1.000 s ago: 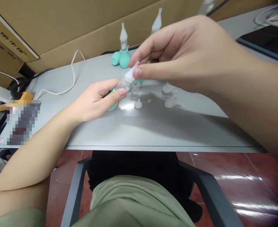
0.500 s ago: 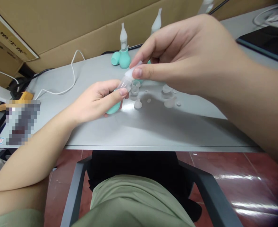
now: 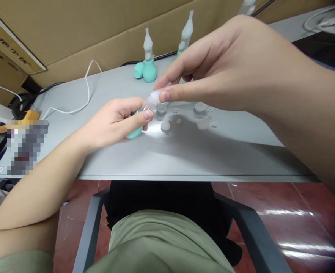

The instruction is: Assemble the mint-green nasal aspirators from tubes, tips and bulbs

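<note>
Because the teal bulb [image 3: 135, 131] looks light and squashy, the smooth, probably stiffer clear tube [image 3: 148, 106] offers surer hold over the counter [image 3: 144, 161], where the left hand's grip [image 3: 117, 123] closes round both and the right hand's grip [image 3: 218, 72] pinches the likely flexible white tip [image 3: 155, 96].

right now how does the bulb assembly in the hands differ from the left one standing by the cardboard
The held assembly tilts; the standing assembly is upright. The left hand and right hand hold the held assembly; the standing assembly rests on the table. Both have teal bulbs, clear middles and white tips.
</note>
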Demonstrator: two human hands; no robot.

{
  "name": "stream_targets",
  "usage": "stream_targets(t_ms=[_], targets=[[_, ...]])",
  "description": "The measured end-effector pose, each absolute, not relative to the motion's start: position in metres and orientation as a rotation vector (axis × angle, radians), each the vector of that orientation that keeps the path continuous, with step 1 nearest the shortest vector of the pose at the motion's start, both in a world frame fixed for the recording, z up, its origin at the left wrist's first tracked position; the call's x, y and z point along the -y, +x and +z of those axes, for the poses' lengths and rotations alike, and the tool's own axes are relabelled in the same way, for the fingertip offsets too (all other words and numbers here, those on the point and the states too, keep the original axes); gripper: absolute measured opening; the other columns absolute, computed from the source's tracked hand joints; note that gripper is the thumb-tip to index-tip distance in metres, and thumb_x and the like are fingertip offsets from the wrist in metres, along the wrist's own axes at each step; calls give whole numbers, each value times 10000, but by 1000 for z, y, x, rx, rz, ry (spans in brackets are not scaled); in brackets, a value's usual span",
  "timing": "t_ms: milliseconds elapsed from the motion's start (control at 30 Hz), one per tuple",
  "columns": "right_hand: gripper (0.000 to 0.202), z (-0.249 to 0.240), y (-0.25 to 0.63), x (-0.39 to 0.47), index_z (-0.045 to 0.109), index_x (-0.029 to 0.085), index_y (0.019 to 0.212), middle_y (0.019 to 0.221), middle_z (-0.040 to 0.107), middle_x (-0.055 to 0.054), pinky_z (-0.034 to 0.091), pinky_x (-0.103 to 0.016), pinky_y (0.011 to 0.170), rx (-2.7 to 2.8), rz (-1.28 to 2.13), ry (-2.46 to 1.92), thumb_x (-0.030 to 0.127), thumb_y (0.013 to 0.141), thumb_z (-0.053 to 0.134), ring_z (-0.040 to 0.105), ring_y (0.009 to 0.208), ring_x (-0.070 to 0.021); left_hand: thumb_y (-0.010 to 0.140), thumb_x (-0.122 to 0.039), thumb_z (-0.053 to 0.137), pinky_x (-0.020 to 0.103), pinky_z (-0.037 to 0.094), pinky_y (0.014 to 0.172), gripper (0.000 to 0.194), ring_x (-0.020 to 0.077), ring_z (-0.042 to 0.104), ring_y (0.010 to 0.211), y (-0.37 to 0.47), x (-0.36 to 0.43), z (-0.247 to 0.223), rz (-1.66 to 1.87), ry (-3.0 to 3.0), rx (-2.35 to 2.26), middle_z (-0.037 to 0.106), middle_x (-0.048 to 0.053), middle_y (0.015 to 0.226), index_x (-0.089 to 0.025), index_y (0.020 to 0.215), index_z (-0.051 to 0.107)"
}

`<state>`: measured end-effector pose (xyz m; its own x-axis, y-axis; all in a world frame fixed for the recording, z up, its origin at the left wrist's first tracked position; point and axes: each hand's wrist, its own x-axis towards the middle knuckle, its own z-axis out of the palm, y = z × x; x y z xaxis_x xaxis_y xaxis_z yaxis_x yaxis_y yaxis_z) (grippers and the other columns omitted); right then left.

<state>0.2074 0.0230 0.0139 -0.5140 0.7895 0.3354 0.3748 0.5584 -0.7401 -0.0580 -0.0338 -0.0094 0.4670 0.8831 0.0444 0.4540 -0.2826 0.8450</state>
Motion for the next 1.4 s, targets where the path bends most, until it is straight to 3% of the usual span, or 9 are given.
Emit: stream_targets(t_ms=[167,533,800,933,1100,1167,1233,1300,1400], targets=[[148,19,205,-24,993,385,933,799,826,50,396,-329,588,2190,793,-964,249,933,1053,646,720,-148,1100,-633,896,278,452,492,460,129,550,600,-60,35,-8,640,1969,-1151,620,-5,704,-231,899,796],[224,13,204,-27,984,352,885,771,829,84,398,-216,570,2177,936,-889,140,935,1035,653,680,-72,1172,-565,780,318,463,539,449,133,574,577,-58,36,-11,624,2030,-1151,653,-10,695,-233,876,718],[160,12,205,-33,990,340,971,809,840,90,445,-242,617,2238,880,-866,181,987,1002,687,712,-65,1126,-770,802,315,441,497,598,128,574,537,-57,31,-18,653,2021,-1170,636,-17,667,-232,876,728],[87,10,205,-32,974,337,1102,934,862,84,596,-237,795,2274,729,-825,287,1057,920,755,857,-98,1144,-872,703,332,483,552,679,137,627,574,-60,28,-21,703,2044,-1168,700,9,751,-229,932,752],[486,2,211,-37,821,271,1602,1287,884,47,635,-356,1232,2210,432,-660,412,1147,725,827,1263,-176,1150,-805,760,386,618,861,563,210,772,944,-81,10,-19,985,2175,-1192,857,47,1091,-254,1132,874],[472,1,215,-41,835,238,1563,1310,869,40,609,-337,1226,2206,312,-698,434,1172,658,808,1278,-167,1117,-818,808,412,613,928,568,224,770,1025,-98,-9,-24,1066,2198,-1226,884,38,1180,-263,1203,891],[402,-1,217,-46,891,212,1396,1247,861,35,617,-295,1113,2236,275,-743,414,1180,619,796,1166,-139,993,-920,886,409,562,852,700,181,650,866,-115,-34,-31,1171,2231,-1268,853,10,1006,-253,1203,879],[363,-2,218,-49,913,196,1266,1141,848,31,621,-285,1043,2266,283,-748,370,1170,610,772,1052,-121,865,-1025,919,432,567,888,863,193,659,916,-131,-60,-37,1161,2254,-1283,857,10,1026,-244,1227,850],[316,-3,219,-52,925,205,1204,1037,819,30,615,-311,1033,2316,298,-730,308,1145,633,739,965,-118,834,-959,991,493,593,994,865,231,692,1018,-147,-95,-38,1000,2264,-1365,865,20,1105,-223,1254,820]])
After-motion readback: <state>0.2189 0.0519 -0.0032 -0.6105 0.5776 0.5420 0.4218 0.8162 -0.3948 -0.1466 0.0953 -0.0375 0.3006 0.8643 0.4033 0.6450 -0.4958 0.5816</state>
